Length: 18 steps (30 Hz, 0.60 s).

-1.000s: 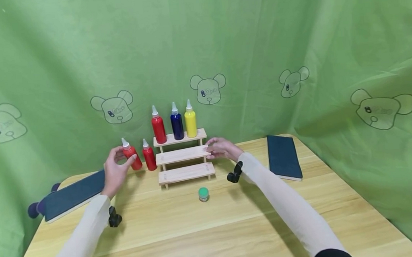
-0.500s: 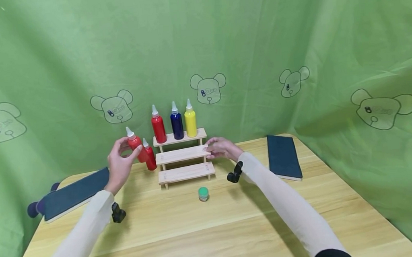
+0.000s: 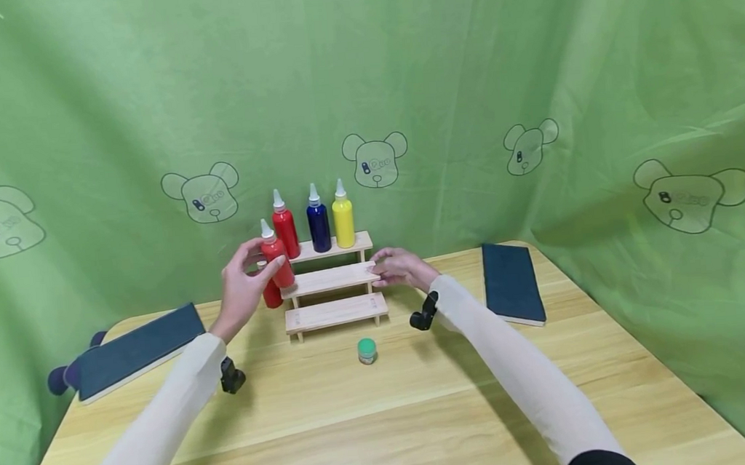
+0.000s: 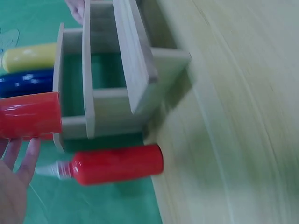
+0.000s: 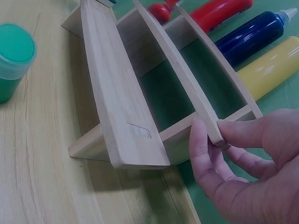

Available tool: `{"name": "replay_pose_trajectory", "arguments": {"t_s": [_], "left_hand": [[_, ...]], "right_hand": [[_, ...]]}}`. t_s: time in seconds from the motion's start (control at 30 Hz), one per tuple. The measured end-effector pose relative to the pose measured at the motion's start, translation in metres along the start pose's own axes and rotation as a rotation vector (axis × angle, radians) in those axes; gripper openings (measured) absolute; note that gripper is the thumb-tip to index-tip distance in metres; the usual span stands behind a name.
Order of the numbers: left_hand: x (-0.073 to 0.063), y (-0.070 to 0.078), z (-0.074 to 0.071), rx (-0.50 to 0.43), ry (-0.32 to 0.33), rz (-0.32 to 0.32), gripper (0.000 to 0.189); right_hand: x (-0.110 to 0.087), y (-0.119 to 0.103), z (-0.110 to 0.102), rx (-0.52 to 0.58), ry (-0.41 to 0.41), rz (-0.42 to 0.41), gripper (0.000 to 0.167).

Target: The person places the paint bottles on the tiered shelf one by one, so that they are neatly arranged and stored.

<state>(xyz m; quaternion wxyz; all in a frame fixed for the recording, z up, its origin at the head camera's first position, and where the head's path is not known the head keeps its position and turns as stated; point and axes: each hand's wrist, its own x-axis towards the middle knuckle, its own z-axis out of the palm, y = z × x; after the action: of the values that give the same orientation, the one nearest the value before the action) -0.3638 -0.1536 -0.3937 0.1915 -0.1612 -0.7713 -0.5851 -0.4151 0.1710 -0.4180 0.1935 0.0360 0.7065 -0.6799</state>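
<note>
In the head view my left hand [image 3: 241, 292] pinches a red squeeze bottle [image 3: 279, 263] with a white nozzle, held at the left end of the middle step of a three-tier wooden stand [image 3: 336, 313]. Another red bottle [image 4: 119, 164] stands on the table beside the stand, partly hidden behind my left hand in the head view. My right hand [image 5: 252, 161] pinches the right end of the middle step between thumb and fingers. On the top step stand a third red bottle [image 3: 286, 232], a dark blue bottle [image 3: 319, 227] and a yellow bottle [image 3: 343, 222].
A small jar with a green lid [image 3: 366, 350] stands in front of the stand. Dark blue books lie at the left [image 3: 139, 351] and right [image 3: 513, 283] of the wooden table [image 3: 388, 435]. Behind the table hangs a green curtain [image 3: 439, 74] with bear drawings.
My left hand has lifted the red bottle off the table and carried it right, past the standing red bottle, to the middle step. My right hand has stayed at the stand.
</note>
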Motion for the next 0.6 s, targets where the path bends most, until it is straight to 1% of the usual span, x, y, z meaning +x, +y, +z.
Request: {"name": "replay_pose_trajectory", "arguments": {"t_s": [0.17, 0.33, 0.6], "left_hand": [[0.003, 0.009, 0.016, -0.021, -0.049, 0.005, 0.053], [0.005, 0.011, 0.032, -0.028, -0.089, 0.013, 0.050], [0.006, 0.012, 0.055, 0.017, -0.145, 0.016, 0.052]], "right_hand": [[-0.001, -0.001, 0.001, 0.003, 0.001, 0.003, 0.043], [-0.001, 0.000, 0.000, 0.009, 0.001, 0.000, 0.041], [0.002, 0.002, -0.001, 0.016, -0.003, -0.004, 0.039]]}}
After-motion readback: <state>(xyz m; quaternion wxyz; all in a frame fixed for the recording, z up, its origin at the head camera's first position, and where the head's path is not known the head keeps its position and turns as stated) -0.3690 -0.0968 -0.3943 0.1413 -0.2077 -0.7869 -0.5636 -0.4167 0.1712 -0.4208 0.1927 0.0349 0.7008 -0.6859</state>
